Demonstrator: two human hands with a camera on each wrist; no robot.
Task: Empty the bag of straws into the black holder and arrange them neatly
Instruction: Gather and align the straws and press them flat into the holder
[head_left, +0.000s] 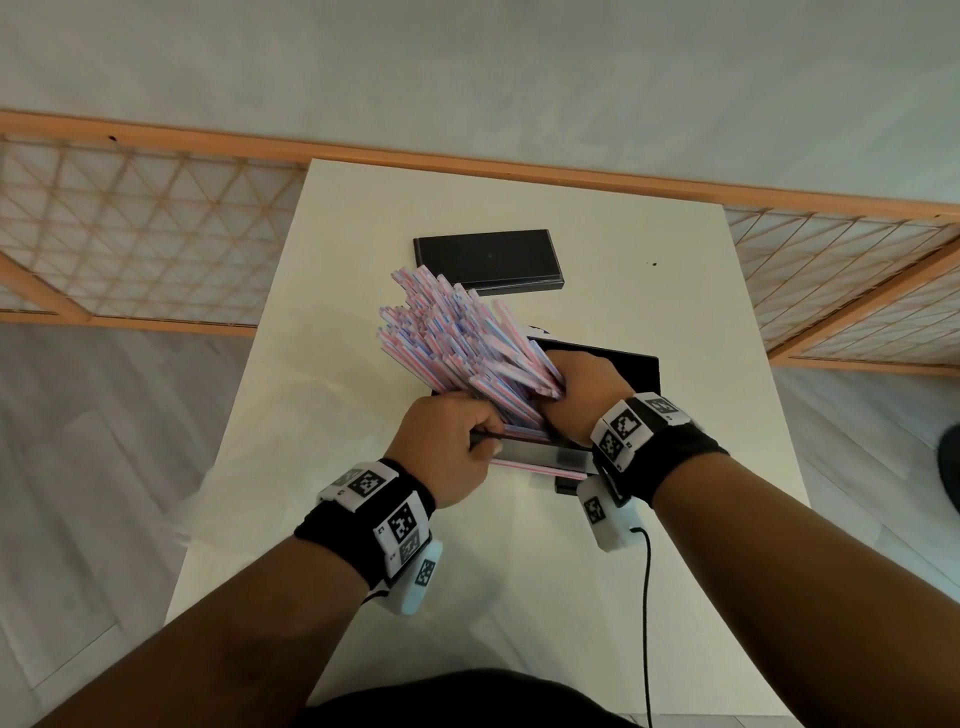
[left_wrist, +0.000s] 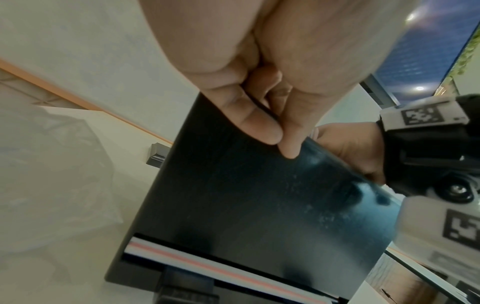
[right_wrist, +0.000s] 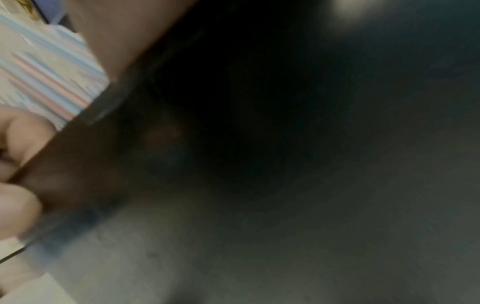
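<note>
Between our fingers: straws (head_left: 467, 338) fanning from black holder (head_left: 636, 370).
Left hand (head_left: 447, 447) pinches holder's near wall; right hand (head_left: 584, 387) grips straws.

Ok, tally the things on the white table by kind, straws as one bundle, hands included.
Black rectangular holder: 1
Flat black rectangular box: 1
Bundle of pink-and-blue striped straws: 1
Hands (left hand, right hand): 2
Total: 5

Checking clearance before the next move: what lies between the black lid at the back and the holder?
In the head view, the fanned straws span the gap from the holder toward the black lid, their tips overlapping its near edge.
</note>
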